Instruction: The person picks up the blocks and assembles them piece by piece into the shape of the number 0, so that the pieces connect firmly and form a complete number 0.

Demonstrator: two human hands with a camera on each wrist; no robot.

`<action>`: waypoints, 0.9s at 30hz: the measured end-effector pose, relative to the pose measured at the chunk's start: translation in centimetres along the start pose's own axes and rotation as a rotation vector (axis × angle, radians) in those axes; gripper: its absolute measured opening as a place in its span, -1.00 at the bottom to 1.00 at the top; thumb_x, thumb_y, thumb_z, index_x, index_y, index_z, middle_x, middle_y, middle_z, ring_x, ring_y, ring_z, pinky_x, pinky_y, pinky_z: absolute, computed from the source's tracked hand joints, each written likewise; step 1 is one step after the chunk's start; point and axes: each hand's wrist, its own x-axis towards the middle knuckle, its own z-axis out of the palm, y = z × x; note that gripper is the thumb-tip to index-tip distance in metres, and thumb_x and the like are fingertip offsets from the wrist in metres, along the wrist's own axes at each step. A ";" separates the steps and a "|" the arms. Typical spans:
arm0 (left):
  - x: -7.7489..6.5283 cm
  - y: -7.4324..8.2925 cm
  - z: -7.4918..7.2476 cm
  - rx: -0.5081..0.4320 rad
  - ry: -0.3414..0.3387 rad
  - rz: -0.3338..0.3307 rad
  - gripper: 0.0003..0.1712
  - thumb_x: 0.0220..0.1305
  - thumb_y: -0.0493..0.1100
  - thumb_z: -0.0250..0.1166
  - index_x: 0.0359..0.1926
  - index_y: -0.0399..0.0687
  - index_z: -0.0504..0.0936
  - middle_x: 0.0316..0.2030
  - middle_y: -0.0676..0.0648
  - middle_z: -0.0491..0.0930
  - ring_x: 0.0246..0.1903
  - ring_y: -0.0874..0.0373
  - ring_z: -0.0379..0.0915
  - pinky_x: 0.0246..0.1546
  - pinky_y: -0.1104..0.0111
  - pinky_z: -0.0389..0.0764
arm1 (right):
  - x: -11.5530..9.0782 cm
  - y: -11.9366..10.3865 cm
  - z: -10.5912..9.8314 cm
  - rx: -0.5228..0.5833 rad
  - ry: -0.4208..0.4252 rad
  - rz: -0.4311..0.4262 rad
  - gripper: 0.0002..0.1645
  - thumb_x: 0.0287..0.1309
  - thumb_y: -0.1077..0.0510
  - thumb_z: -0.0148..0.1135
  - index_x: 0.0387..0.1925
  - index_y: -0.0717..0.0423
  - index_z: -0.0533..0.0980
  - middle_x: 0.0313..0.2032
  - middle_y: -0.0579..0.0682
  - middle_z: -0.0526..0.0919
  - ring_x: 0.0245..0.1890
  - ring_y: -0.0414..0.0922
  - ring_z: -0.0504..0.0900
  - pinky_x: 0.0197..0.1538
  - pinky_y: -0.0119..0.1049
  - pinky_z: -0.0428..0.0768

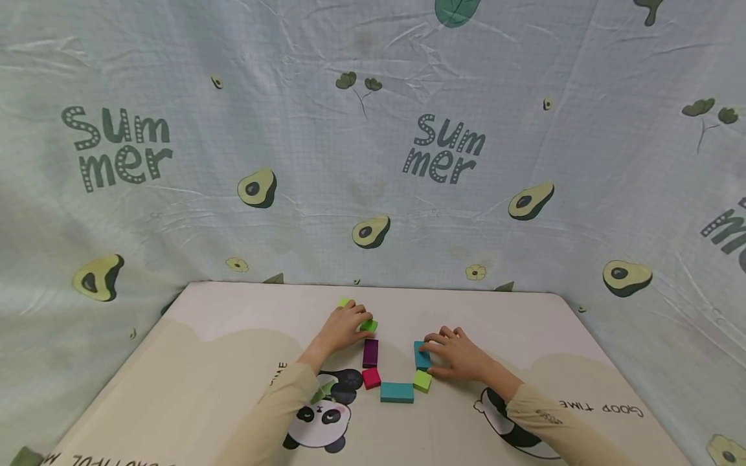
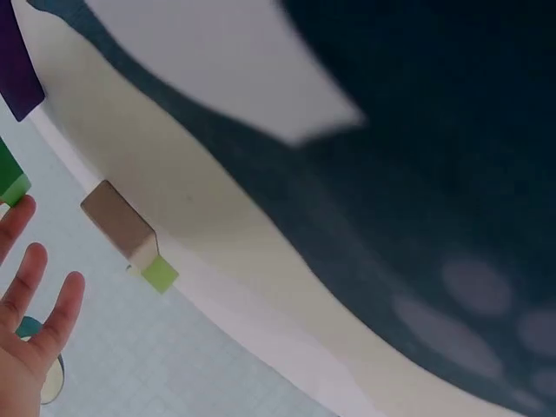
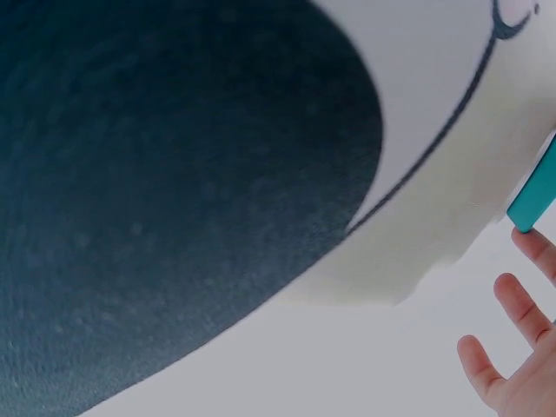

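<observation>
My left hand (image 1: 345,327) pinches a green block (image 1: 370,325) between thumb and fingers, just beyond the far end of a purple block (image 1: 370,353). In the left wrist view a fingertip presses the end of that green block (image 2: 12,181). My right hand (image 1: 460,355) touches a teal block (image 1: 421,356) with its fingertips, its other fingers spread. The thumb lies close to a lime cube (image 1: 422,381) at that block's near end. A red cube (image 1: 370,378) and a second teal block (image 1: 397,392) lie nearer, making a U-shaped row with the others.
Another lime block (image 1: 344,302) shows partly behind the left hand. Beside a lime cube (image 2: 160,274) in the left wrist view is a brownish block (image 2: 120,217). The pale table mat (image 1: 495,310) has printed pandas and ends at a hanging printed sheet (image 1: 315,213).
</observation>
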 end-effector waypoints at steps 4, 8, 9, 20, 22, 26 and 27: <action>0.3 0.1 0.2 0.016 -0.013 -0.021 -0.66 -0.09 0.13 0.31 -0.31 0.06 0.59 -0.37 0.06 0.53 -0.38 0.19 0.29 -0.57 0.41 0.27 | 0.1 0.0 0.0 0.000 0.004 -0.003 -0.52 0.06 -0.23 0.09 0.01 -0.19 0.40 0.00 -0.11 0.46 -0.18 -0.18 0.28 -0.25 -0.23 0.22; 0.4 0.3 0.2 0.022 -0.025 -0.036 -0.67 -0.11 0.10 0.33 -0.33 0.04 0.60 -0.38 0.04 0.54 -0.38 0.16 0.30 -0.57 0.37 0.30 | 0.0 0.0 0.0 0.004 0.009 -0.002 -0.52 0.05 -0.23 0.10 0.00 -0.18 0.41 -0.01 -0.11 0.47 -0.18 -0.18 0.29 -0.25 -0.23 0.22; 0.5 0.3 0.2 0.025 -0.033 -0.037 -0.67 -0.12 0.10 0.33 -0.33 0.04 0.60 -0.39 0.04 0.54 -0.38 0.16 0.30 -0.57 0.36 0.31 | 0.0 0.0 0.0 0.001 0.008 0.000 -0.52 0.05 -0.23 0.10 0.00 -0.19 0.41 -0.01 -0.11 0.47 -0.18 -0.18 0.29 -0.25 -0.23 0.23; 0.4 0.3 0.4 0.069 -0.054 -0.017 -0.69 -0.12 0.10 0.33 -0.36 0.04 0.60 -0.44 0.04 0.52 -0.40 0.13 0.32 -0.53 0.33 0.35 | 0.0 -0.2 -0.3 0.001 -0.023 0.011 -0.52 0.04 -0.22 0.11 0.00 -0.19 0.41 -0.01 -0.12 0.46 -0.17 -0.17 0.29 -0.24 -0.23 0.24; 0.4 0.3 0.4 0.074 -0.065 -0.021 -0.69 -0.11 0.09 0.32 -0.36 0.04 0.60 -0.44 0.04 0.52 -0.39 0.13 0.32 -0.52 0.32 0.36 | 0.0 -0.2 -0.3 -0.006 -0.021 0.007 -0.53 0.04 -0.22 0.11 0.00 -0.19 0.41 -0.01 -0.12 0.46 -0.17 -0.18 0.29 -0.24 -0.24 0.24; 0.5 0.3 0.5 0.084 -0.087 -0.026 -0.70 -0.10 0.08 0.32 -0.37 0.03 0.59 -0.45 0.04 0.51 -0.38 0.12 0.32 -0.50 0.29 0.36 | 0.0 -0.2 -0.4 -0.012 -0.018 0.004 -0.53 0.03 -0.21 0.13 -0.01 -0.20 0.41 -0.01 -0.12 0.46 -0.18 -0.18 0.29 -0.24 -0.24 0.24; 0.5 0.3 0.6 0.088 -0.090 -0.026 -0.70 -0.10 0.08 0.32 -0.37 0.03 0.59 -0.46 0.04 0.50 -0.39 0.12 0.32 -0.50 0.29 0.36 | 0.0 -0.2 -0.4 -0.013 -0.018 0.003 -0.53 0.03 -0.21 0.13 -0.01 -0.19 0.41 -0.01 -0.12 0.46 -0.18 -0.18 0.29 -0.24 -0.24 0.25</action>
